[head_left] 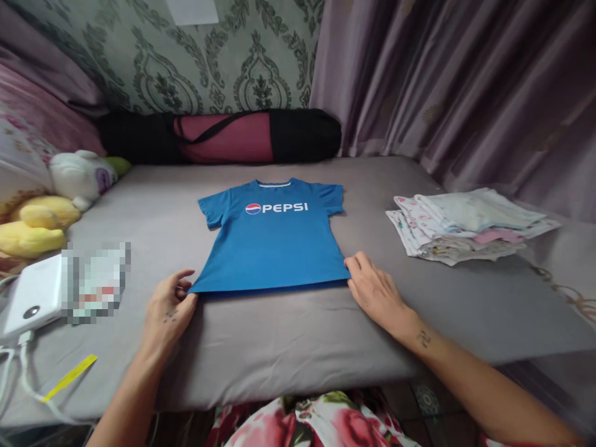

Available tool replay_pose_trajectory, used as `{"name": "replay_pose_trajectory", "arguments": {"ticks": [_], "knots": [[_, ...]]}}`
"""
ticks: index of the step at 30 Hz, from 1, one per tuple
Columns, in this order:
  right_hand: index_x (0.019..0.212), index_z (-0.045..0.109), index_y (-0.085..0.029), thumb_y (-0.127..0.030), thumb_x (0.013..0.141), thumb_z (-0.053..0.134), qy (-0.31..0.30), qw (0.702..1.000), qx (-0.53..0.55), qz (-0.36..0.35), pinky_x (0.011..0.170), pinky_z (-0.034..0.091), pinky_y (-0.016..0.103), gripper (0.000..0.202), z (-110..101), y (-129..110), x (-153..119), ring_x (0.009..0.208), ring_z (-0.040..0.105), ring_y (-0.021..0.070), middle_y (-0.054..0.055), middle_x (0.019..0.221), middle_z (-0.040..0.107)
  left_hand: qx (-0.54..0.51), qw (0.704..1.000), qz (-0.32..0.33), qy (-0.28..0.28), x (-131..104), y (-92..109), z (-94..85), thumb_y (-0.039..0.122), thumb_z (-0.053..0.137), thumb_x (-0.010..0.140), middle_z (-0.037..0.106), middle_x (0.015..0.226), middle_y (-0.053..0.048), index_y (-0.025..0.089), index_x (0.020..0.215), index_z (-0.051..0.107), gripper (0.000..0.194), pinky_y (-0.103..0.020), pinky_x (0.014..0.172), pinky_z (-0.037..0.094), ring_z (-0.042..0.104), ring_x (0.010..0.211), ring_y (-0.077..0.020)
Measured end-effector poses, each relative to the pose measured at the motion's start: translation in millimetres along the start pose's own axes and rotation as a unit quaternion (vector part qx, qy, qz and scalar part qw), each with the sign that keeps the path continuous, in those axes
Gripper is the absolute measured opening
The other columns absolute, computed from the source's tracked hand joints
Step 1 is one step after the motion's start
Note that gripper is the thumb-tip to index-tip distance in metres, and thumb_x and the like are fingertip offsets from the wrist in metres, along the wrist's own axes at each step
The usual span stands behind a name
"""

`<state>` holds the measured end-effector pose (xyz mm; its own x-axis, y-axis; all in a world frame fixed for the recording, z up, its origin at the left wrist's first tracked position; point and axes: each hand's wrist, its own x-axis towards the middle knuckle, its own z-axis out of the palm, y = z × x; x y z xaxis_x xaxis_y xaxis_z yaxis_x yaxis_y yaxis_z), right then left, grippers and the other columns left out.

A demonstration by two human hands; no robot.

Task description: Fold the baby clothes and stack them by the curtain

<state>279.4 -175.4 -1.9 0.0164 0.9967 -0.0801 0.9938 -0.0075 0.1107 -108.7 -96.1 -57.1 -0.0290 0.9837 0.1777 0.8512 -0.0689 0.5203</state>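
A blue T-shirt [274, 245] with a white PEPSI print lies spread face up on the grey bed sheet [279, 347], its collar away from me and its hem towards me. My left hand [172, 304] pinches the hem's left corner between thumb and fingers. At the right corner of the hem, my right hand [370, 282] is closed on the cloth, its fingertips partly hidden. Between the two hands the hem is drawn fairly straight, and a strip of the back layer shows below the front edge.
To the right sits a stack of folded cloths [465, 226]. On the left are a white power bank [40, 292] with cables, a pixelated packet [100, 282], a yellow strip [69, 377] and plush toys [41, 223]. A black and maroon long bag [223, 138] lies along the wall.
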Motion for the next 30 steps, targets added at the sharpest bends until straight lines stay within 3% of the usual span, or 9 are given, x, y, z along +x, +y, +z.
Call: {"name": "replay_pose_trajectory", "arguments": {"ticks": [4, 8, 12, 16, 20, 24, 27, 30], "knots": [[0.101, 0.055, -0.019, -0.005, 0.090, 0.040, 0.024, 0.999, 0.012, -0.043, 0.068, 0.035, 0.028, 0.023, 2, 2, 2, 0.092, 0.057, 0.0180, 0.007, 0.104, 0.059, -0.022, 0.996, 0.086, -0.018, 2, -8, -1.4, 0.025, 0.048, 0.074, 0.056, 0.098, -0.006, 0.023, 0.114, 0.061, 0.042, -0.030, 0.068, 0.052, 0.060, 0.082, -0.0192], [0.093, 0.056, -0.019, -0.014, 0.089, 0.046, 0.037, 0.999, 0.025, 0.013, 0.062, 0.033, 0.028, 0.012, 6, 1, 1, 0.089, 0.058, 0.0183, 0.005, 0.095, 0.060, 0.013, 0.986, 0.161, -0.041, 4, -15, -7.0, 0.021, 0.045, 0.075, 0.054, 0.103, -0.007, 0.024, 0.105, 0.065, 0.036, -0.033, 0.076, 0.052, 0.059, 0.092, -0.0227], [0.087, 0.058, -0.019, -0.019, 0.091, 0.045, -0.001, 1.000, -0.012, 0.025, 0.061, 0.032, 0.028, 0.013, 4, -1, -1, 0.087, 0.059, 0.0188, 0.006, 0.093, 0.061, 0.021, 0.976, 0.203, -0.073, 9, -22, -10.7, 0.023, 0.043, 0.080, 0.056, 0.105, -0.007, 0.026, 0.103, 0.066, 0.032, -0.035, 0.081, 0.051, 0.061, 0.092, -0.0227], [0.090, 0.059, -0.018, -0.017, 0.092, 0.043, -0.040, 0.998, -0.048, -0.014, 0.063, 0.035, 0.028, 0.017, -9, -4, 0, 0.088, 0.061, 0.0193, 0.007, 0.096, 0.061, 0.010, 0.967, 0.213, -0.140, 13, -24, -15.8, 0.029, 0.044, 0.085, 0.059, 0.109, -0.007, 0.027, 0.109, 0.065, 0.032, -0.034, 0.082, 0.052, 0.062, 0.094, -0.0225], [0.089, 0.060, -0.017, -0.013, 0.092, 0.040, -0.067, 0.995, -0.062, -0.044, 0.062, 0.036, 0.028, 0.021, -26, -3, -4, 0.085, 0.063, 0.0193, 0.008, 0.093, 0.063, -0.004, 0.959, 0.192, -0.209, 11, -21, -34.2, 0.040, 0.047, 0.087, 0.062, 0.113, -0.008, 0.028, 0.108, 0.068, 0.032, -0.032, 0.078, 0.053, 0.063, 0.094, -0.0226], [0.086, 0.063, -0.020, -0.015, 0.089, 0.045, -0.112, 0.990, -0.035, -0.083, 0.065, 0.038, 0.029, 0.019, -33, 12, -1, 0.080, 0.064, 0.0202, 0.009, 0.089, 0.066, -0.040, 0.965, 0.120, -0.230, 12, 5, -59.3, 0.054, 0.050, 0.083, 0.064, 0.115, -0.008, 0.030, 0.100, 0.071, 0.036, -0.026, 0.055, 0.052, 0.064, 0.079, -0.0207], [0.095, 0.066, -0.023, -0.020, 0.090, 0.045, -0.057, 0.993, 0.019, -0.097, 0.076, 0.043, 0.033, 0.022, -24, 9, 33, 0.087, 0.064, 0.0239, 0.011, 0.093, 0.068, -0.029, 0.976, 0.110, -0.186, 28, 40, -60.3, 0.054, 0.044, 0.086, 0.065, 0.113, -0.009, 0.030, 0.109, 0.068, 0.041, -0.031, 0.068, 0.055, 0.065, 0.091, -0.0242], [0.125, 0.058, -0.021, -0.027, 0.095, 0.038, 0.050, 0.988, 0.095, -0.114, 0.096, 0.041, 0.038, 0.036, -9, -25, 91, 0.114, 0.057, 0.0260, 0.013, 0.121, 0.064, -0.012, 0.973, 0.166, -0.159, 52, 76, -31.7, 0.050, 0.038, 0.092, 0.065, 0.116, -0.012, 0.025, 0.117, 0.065, 0.044, -0.037, 0.088, 0.052, 0.062, 0.106, -0.0258]]}}
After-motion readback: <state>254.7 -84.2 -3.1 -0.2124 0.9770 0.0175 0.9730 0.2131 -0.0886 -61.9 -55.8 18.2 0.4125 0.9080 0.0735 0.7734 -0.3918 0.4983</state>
